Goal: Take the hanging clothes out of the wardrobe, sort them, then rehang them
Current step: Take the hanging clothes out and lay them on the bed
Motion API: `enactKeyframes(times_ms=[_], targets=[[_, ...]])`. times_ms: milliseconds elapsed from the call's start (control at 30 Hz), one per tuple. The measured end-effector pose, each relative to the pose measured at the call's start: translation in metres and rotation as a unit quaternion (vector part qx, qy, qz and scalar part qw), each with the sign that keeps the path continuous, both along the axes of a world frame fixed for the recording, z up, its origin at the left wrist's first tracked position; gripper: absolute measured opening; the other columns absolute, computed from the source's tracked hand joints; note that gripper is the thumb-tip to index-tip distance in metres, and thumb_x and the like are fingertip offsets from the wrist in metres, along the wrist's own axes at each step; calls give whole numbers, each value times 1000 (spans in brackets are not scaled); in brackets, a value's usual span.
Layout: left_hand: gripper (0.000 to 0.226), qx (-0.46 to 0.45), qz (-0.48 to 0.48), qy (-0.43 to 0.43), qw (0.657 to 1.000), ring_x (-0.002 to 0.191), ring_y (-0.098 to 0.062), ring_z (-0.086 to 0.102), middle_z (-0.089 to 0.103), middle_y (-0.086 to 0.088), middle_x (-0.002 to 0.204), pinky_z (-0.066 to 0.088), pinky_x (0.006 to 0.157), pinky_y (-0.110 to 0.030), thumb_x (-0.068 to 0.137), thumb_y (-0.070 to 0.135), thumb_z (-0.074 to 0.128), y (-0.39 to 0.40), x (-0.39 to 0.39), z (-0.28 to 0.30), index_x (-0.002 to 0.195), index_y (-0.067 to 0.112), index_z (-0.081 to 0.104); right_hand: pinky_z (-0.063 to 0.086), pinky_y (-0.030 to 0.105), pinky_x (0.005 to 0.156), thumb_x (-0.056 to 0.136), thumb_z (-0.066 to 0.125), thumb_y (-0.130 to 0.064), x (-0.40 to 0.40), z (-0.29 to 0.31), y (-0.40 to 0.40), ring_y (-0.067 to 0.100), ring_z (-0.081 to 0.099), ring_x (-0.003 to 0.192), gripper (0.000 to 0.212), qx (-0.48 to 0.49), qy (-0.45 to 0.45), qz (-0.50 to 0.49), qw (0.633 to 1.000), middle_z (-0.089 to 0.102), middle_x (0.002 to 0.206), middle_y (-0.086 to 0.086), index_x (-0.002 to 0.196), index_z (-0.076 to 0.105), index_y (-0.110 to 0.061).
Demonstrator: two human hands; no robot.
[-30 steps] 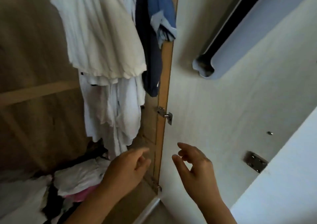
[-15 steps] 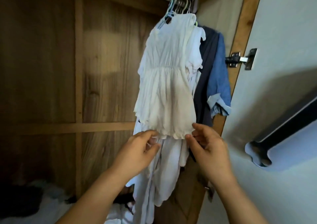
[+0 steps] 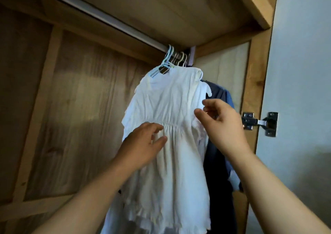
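A white dress with a gathered waist hangs at the front of a bunch of clothes on the metal rail, on a pale blue hanger. Behind it hang other white garments and a dark blue garment. My left hand rests against the dress at its gathered waist with loosely bent fingers, gripping nothing that I can see. My right hand hovers at the dress's right edge, thumb and fingers apart and holding nothing.
The wardrobe's wooden back panel fills the left. The wooden top shelf sits close above the rail. On the right the open door hangs on a metal hinge. Several hanger hooks crowd the rail's right end.
My view has tilted up from the wardrobe floor to the rail. Both hands rose from the dress's hem to its waist and right side.
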State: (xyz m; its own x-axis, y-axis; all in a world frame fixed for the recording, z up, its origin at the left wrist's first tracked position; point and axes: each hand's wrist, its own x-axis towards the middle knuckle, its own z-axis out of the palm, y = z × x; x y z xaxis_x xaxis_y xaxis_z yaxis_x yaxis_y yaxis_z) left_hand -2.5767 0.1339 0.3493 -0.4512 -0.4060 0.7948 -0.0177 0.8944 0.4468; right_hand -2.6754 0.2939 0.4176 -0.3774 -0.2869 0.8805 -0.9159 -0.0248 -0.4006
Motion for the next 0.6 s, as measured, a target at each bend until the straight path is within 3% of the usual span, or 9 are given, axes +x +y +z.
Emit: enactKeyframes(times_ms=[167,233,300,467,600], targets=[[49,-44,-31,26,998,100,-4,55,54,17,113,45,89,-27,78,56,52,-57,-29,37,117,27,60,42,38,96,82,69,-29,-19,68,-55,22,50,109,42,-16,121,-102,987,55,113,6,119,58,-12],[61,-60,-42,47,996,100,-2,54,53,18,111,44,89,-25,70,63,43,-74,-40,51,116,26,60,36,33,98,82,69,-30,-22,92,-75,24,43,116,44,-5,176,-153,972,53,117,7,121,57,-13],[59,-61,-48,72,994,102,-5,54,55,16,113,44,91,-29,70,58,44,-89,-52,68,115,25,60,34,33,97,82,69,-33,-25,110,-93,26,40,116,47,18,214,-199,956,52,119,7,123,55,-14],[34,-79,-56,123,988,105,-6,54,54,13,118,43,92,-28,87,34,61,-125,-78,108,119,23,58,33,37,91,78,67,-48,-36,129,-131,26,43,117,55,96,217,-320,917,53,121,4,123,52,-20],[47,-87,-63,123,987,107,-9,54,55,11,119,45,92,-33,81,49,50,-146,-97,128,120,24,58,33,37,87,71,67,-61,-48,129,-139,25,44,117,67,181,241,-418,857,54,121,1,122,47,-23]])
